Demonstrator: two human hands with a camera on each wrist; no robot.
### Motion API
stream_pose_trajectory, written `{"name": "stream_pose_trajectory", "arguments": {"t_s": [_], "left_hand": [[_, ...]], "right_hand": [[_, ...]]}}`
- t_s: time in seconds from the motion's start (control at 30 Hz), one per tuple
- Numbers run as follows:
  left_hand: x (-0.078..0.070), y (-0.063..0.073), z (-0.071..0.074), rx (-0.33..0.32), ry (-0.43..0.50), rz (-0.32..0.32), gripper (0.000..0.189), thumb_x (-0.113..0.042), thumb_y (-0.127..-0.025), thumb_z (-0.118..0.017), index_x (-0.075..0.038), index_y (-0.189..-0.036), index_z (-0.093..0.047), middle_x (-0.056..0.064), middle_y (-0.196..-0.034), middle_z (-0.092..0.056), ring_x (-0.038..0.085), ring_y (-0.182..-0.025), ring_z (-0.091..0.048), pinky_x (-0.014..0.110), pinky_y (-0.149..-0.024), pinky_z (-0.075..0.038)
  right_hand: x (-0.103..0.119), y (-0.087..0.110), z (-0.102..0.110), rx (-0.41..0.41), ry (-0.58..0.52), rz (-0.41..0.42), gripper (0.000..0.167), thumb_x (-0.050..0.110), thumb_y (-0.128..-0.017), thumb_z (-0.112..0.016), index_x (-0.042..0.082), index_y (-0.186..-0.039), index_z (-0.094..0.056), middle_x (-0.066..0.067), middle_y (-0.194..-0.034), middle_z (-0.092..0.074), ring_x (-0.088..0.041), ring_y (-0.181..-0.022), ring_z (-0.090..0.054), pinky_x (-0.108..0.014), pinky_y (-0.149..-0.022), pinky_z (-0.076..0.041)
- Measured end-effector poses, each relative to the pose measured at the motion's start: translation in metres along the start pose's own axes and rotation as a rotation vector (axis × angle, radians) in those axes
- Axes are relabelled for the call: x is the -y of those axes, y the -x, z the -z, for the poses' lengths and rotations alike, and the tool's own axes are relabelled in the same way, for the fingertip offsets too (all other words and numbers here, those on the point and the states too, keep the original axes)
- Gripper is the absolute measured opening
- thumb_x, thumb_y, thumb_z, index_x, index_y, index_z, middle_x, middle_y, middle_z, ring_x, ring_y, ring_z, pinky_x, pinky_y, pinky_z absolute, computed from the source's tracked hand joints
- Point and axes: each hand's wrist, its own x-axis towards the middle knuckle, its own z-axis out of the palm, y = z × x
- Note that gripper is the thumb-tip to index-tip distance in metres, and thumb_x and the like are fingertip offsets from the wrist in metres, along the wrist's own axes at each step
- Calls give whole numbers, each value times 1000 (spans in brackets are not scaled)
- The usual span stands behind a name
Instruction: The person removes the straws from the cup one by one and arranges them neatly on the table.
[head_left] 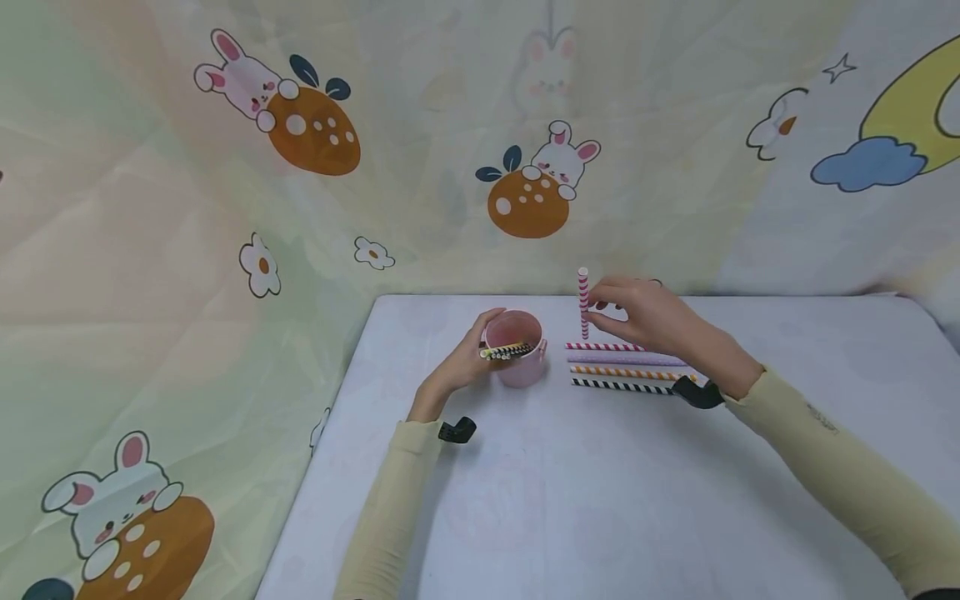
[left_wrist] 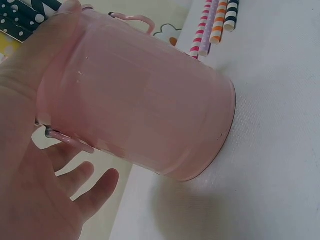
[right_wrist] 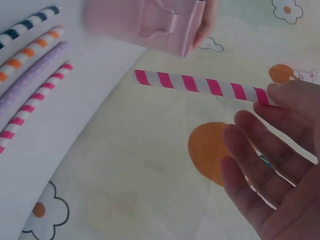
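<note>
Grip on my right [head_left: 651, 313] pinches a pink-striped paper straw [head_left: 583, 289] upright above the counter [head_left: 525, 500]; my left grip [head_left: 467, 360] holds the pink bucket [head_left: 522, 374], patterned straws [head_left: 506, 352] jutting from it. I see four more straws [head_left: 630, 373] lying in a row nearby.

A straw [right_wrist: 200, 86] is pinched by fingers [right_wrist: 282, 117] at three o'clock; straws [right_wrist: 32, 76] are seen at ten, a cup [right_wrist: 117, 22] at twelve.
</note>
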Motion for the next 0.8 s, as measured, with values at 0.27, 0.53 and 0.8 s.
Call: {"name": "stream_pose_trajectory", "arguments": {"t_s": [0.27, 0.53, 0.8], "left_hand": [[-1, 1, -1, 3, 3, -13, 86, -8, -88, -75, -26, -155, -25, 6, -155, -40, 26, -147, -35, 53, -119, -32], [1, 1, -1, -13, -11, -31, 87, -7, -86, -77, -23, -154, -26, 5, -154, -42, 25, -146, -36, 51, -122, -27], [1, 0, -1, -7, 2, -16, 88, -10, -87, -78, -26, -155, -25, 4, -155, -40, 25, -147, -34, 54, -121, -29]], "right_hand": [[-9, 17, -3, 121, 121, -6, 15, 22, -89, -77, 14, -101, -75, -1, -97, -70, -17, -87, -65, -36, -74, -58], [-10, 29, -15, 241, 220, 39, 7, 19, -88, -76, 19, -92, -71, 5, -88, -66, -9, -71, -58, -30, -63, -52], [-7, 39, -25, 363, 294, 1, 9, 19, -87, -77, 15, -93, -73, 0, -87, -66, -11, -70, -55, -32, -62, -52]]}}
